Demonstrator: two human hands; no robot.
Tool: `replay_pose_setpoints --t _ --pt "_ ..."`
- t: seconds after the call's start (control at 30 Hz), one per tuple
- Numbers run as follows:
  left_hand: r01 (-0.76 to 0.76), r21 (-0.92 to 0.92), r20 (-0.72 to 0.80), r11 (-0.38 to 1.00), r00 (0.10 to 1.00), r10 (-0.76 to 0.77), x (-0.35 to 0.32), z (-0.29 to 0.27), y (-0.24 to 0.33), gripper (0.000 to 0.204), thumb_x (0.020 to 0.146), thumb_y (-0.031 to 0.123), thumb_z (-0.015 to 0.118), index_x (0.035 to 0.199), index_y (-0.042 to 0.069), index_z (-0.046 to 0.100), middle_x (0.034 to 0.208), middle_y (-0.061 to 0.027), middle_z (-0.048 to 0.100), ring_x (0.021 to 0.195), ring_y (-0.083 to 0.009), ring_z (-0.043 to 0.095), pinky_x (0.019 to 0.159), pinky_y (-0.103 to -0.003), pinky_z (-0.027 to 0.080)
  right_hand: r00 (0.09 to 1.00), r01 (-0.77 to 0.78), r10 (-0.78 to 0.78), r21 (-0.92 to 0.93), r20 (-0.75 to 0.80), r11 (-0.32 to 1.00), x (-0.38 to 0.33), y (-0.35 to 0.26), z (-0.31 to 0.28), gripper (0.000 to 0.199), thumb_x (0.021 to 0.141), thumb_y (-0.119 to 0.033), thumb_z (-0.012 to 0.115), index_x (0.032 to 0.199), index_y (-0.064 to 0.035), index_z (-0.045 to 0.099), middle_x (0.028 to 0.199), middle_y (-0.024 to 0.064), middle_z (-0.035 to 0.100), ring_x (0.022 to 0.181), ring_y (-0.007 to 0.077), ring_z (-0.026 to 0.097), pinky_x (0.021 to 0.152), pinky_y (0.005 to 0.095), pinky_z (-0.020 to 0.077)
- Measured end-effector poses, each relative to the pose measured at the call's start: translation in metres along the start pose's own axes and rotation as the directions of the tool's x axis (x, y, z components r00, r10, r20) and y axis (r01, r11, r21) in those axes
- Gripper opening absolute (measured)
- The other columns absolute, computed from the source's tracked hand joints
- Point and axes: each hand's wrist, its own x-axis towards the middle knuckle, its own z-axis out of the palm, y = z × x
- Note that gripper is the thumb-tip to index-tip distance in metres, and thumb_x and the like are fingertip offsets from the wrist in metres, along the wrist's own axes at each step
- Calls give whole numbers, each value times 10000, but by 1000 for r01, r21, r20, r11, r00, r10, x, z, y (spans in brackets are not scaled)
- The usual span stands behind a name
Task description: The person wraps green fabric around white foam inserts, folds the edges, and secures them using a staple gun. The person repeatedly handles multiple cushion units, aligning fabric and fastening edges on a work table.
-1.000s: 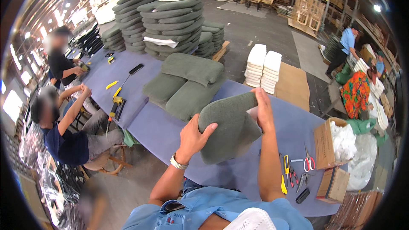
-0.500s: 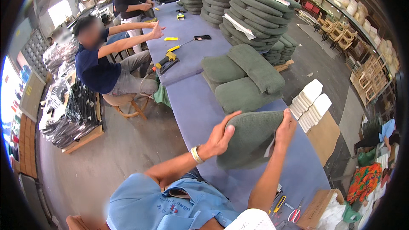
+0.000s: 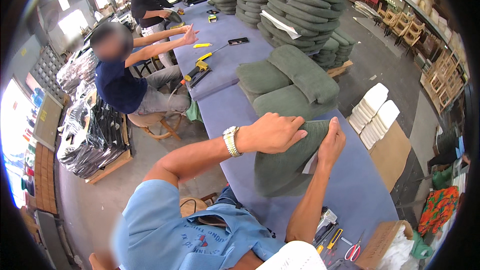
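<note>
Since a moment ago, the left grip (image 3: 274,134) has moved from the left corner of the green cushion (image 3: 282,162) to its top edge, close by the right grip (image 3: 332,142). Its fingers and thumb are closed on the edge. The right grip holds the top right corner, with its thumb on top. The cushion is tilted up over the blue surface (image 3: 352,190); I can't tell if its low end touches. A pale patch (image 3: 311,164) shows near the right wrist.

I think the cushion is light. Its cloth looks a bit rough, so it should not slip much. The outside looks soft and should squash, but the shape stays up well, so something stiffer may be inside. It should not break easily. The rim and corners look like the best places to hold, one on each side so it won't tip.

Past it, more green cushions (image 3: 280,102) lie on the surface, with a tall cushion stack (image 3: 300,15) behind. Red-handled scissors (image 3: 353,253) lie nearer the person, beside an open cardboard box (image 3: 382,242).
</note>
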Motion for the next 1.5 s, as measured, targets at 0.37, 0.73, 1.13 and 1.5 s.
replay_pose_setpoints --t 0.37,0.73,1.13,1.5 --pt "-63 91 75 994 996 57 52 7 23 399 1024 385 588 1022 -12 554 714 -232 667 681 -453 667 598 -523 514 999 29 -28 30 -37 999 -23 4 -2 545 1121 -391 338 992 0 696 842 176 686 785 277 667 697 415 486" --pt "-24 -51 117 998 993 29 -20 -37 14 700 977 546 628 1420 10 550 1027 -234 732 921 -396 725 792 -433 551 930 -173 26 375 367 911 -63 -36 -51 265 1028 -214 628 1153 8 698 976 66 721 906 150 664 818 294 508" --pt "233 -532 299 814 951 -76 -85 -59 -1 573 1089 458 503 1323 -48 636 1136 -137 749 1023 -193 699 912 -338 542 922 17 -104 229 374 973 -118 -60 -4 176 953 -150 677 1087 -41 709 953 138 718 862 340 674 766 419 514" --pt "70 -241 138 968 990 -37 -80 -54 19 448 1007 370 670 1233 -16 660 919 -185 753 800 -346 755 716 -369 584 974 173 -192 154 120 973 -126 -56 13 142 899 -68 705 1038 -92 728 934 47 733 801 241 663 744 363 450"
